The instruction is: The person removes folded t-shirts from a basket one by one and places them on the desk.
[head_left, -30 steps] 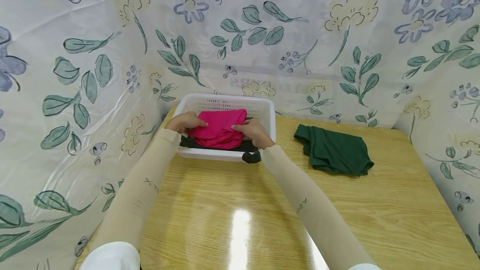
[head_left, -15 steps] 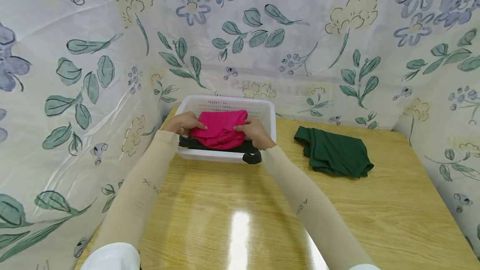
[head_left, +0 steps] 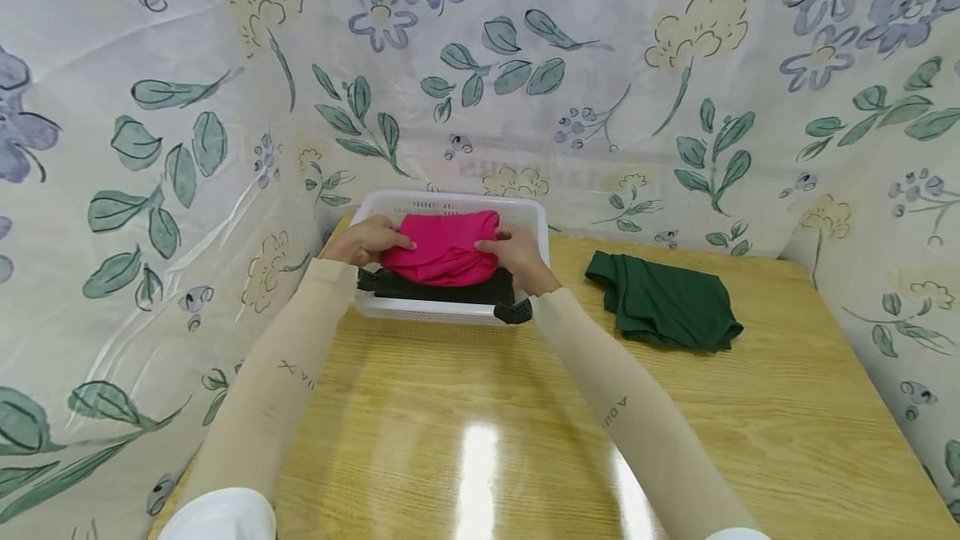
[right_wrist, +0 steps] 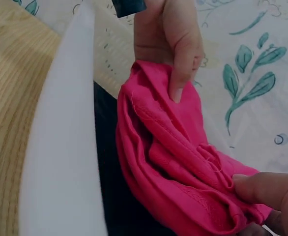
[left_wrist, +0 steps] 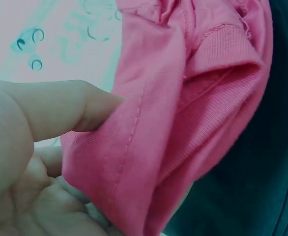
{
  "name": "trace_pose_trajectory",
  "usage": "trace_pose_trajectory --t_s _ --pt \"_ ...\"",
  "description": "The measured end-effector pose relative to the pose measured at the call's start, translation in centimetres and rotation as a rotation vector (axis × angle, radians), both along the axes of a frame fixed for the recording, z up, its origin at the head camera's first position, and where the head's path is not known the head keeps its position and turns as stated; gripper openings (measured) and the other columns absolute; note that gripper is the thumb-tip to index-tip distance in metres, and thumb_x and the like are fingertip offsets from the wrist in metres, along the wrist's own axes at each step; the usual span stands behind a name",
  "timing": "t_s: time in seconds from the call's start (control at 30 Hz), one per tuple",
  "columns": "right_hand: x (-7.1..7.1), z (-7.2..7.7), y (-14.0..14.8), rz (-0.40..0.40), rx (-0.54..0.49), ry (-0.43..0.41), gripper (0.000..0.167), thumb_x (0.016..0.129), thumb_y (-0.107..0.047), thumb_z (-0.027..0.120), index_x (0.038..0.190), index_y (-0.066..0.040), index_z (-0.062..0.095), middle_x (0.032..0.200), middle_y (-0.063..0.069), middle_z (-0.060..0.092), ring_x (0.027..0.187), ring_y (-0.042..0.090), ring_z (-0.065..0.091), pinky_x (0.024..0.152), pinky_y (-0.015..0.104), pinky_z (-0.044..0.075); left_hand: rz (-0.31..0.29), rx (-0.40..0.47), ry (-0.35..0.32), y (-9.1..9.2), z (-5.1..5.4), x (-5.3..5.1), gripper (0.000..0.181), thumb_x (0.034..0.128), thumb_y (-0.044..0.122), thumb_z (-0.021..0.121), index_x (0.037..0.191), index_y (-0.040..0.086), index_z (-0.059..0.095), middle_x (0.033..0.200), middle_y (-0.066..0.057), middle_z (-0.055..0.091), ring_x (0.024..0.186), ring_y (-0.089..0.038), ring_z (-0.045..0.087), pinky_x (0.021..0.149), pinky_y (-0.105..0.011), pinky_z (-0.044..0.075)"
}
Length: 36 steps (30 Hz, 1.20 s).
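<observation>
A folded bright pink garment (head_left: pixel 442 244) is held between both hands inside a white plastic basket (head_left: pixel 450 312). My left hand (head_left: pixel 363 240) pinches its left end, thumb on top and fingers beneath, as the left wrist view shows. At the opposite end my right hand (head_left: pixel 520 255) pinches the cloth the same way; the right wrist view shows stitched hems and folds of the pink garment (right_wrist: pixel 178 147). Dark cloth (head_left: pixel 442 288) lies in the basket below the pink one. The garment's exact kind cannot be told from its folds.
On the wooden table (head_left: pixel 420 407), right of the basket, lies a folded dark green garment (head_left: pixel 667 300). Floral-printed sheeting (head_left: pixel 480 65) hangs behind and at both sides. A small black piece (head_left: pixel 513 312) sits at the basket's front rim, near my right wrist.
Both hands have shifted the pink garment slightly away toward the basket's back, and more of the dark cloth shows in front of it. The green garment stays in place.
</observation>
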State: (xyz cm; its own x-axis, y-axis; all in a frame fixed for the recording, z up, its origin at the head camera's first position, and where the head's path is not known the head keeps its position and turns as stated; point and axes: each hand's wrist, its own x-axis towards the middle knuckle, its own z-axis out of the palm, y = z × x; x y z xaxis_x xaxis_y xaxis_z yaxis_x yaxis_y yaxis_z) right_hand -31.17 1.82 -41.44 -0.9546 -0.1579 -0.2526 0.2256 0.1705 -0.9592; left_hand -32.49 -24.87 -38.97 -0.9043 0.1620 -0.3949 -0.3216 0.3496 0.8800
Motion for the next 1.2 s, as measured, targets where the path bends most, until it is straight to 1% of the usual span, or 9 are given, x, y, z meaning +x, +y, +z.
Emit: trace_pose_trajectory --t_s 0.13,0.33,0.5,0.7,0.77,0.83,0.93,1.03,1.2 --pt "-0.2 0.1 0.6 -0.008 0.009 0.036 0.061 0.095 -0.020 0.076 0.149 -0.003 0.053 0.148 0.013 0.052 0.131 0.029 0.051 0.111 0.044 0.043 -0.005 -0.009 0.029 0.4 0.5 0.1 0.010 0.0983 0.001 0.066 0.102 -0.007 0.063 0.089 -0.002 0.059 0.070 -0.007 0.058 0.061 -0.019 0.052" --pt "-0.6 0.3 1.4 0.001 0.027 0.118 0.051 0.096 -0.019 0.076 0.141 -0.002 0.061 0.132 0.011 0.061 0.112 0.022 0.057 0.101 0.038 0.050 -0.005 -0.034 0.019 0.9 1.1 0.1 0.062 0.1018 0.008 0.064 0.152 -0.013 0.035 0.133 -0.016 0.049 0.097 -0.013 0.055 0.078 -0.024 0.056" --pt "-0.3 0.9 2.0 0.013 0.053 0.192 0.039 0.096 -0.019 0.075 0.131 -0.002 0.067 0.122 0.011 0.067 0.105 0.020 0.061 0.094 0.035 0.053 -0.005 -0.034 0.020 1.3 1.4 0.1 0.075 0.1011 0.011 0.066 0.160 -0.005 0.023 0.152 -0.018 0.039 0.107 -0.015 0.052 0.081 -0.022 0.053" --pt "0.0 1.6 3.0 -0.003 0.048 0.217 0.044 0.096 -0.018 0.075 0.135 -0.001 0.065 0.124 0.013 0.066 0.107 0.023 0.061 0.097 0.035 0.053 0.003 -0.024 0.057 1.8 2.0 0.6 0.065 0.0982 0.014 0.072 0.153 -0.004 0.042 0.102 -0.002 0.057 0.066 -0.006 0.050 0.059 -0.017 0.042" --pt "0.0 1.7 3.4 -0.019 0.042 0.211 0.045 0.096 -0.019 0.076 0.135 -0.001 0.065 0.123 0.013 0.066 0.107 0.024 0.061 0.097 0.036 0.053 0.008 -0.026 0.080 2.1 2.2 0.7 0.041 0.0967 0.015 0.074 0.130 -0.005 0.061 0.082 0.003 0.051 0.057 -0.006 0.042 0.054 -0.018 0.036" --pt "0.0 1.8 3.8 -0.041 0.029 0.197 0.046 0.094 -0.020 0.078 0.134 -0.001 0.064 0.124 0.013 0.066 0.108 0.025 0.062 0.099 0.036 0.053 0.019 -0.035 0.105 2.3 2.4 0.8 0.020 0.0950 0.016 0.077 0.093 0.003 0.062 0.068 0.005 0.040 0.052 -0.008 0.033 0.050 -0.020 0.030" --pt "0.0 1.9 4.4 -0.066 0.001 0.168 0.052 0.093 -0.023 0.080 0.136 -0.002 0.061 0.127 0.014 0.066 0.111 0.026 0.063 0.101 0.037 0.052 0.013 -0.037 0.130 2.8 2.4 0.9 0.041 0.0948 0.017 0.077 0.076 0.012 0.041 0.062 0.006 0.028 0.051 -0.008 0.028 0.048 -0.021 0.027" --pt "0.2 2.0 5.0 -0.080 -0.034 0.134 0.060 0.092 -0.024 0.082 0.142 -0.003 0.057 0.132 0.014 0.065 0.114 0.025 0.063 0.103 0.037 0.050 -0.004 -0.035 0.147 3.1 2.6 1.0 0.025 0.0955 0.018 0.076 0.087 0.006 0.056 0.061 0.006 0.027 0.050 -0.009 0.023 0.048 -0.022 0.024" --pt "0.2 2.2 5.9 -0.075 -0.091 0.102 0.058 0.092 -0.024 0.081 0.142 -0.003 0.058 0.131 0.014 0.066 0.106 0.021 0.065 0.100 0.035 0.052 -0.031 -0.054 0.185 3.5 2.9 1.2 0.039 0.0964 0.020 0.075 0.079 0.007 0.043 0.062 0.004 0.026 0.051 -0.010 0.021 0.046 -0.024 0.020"
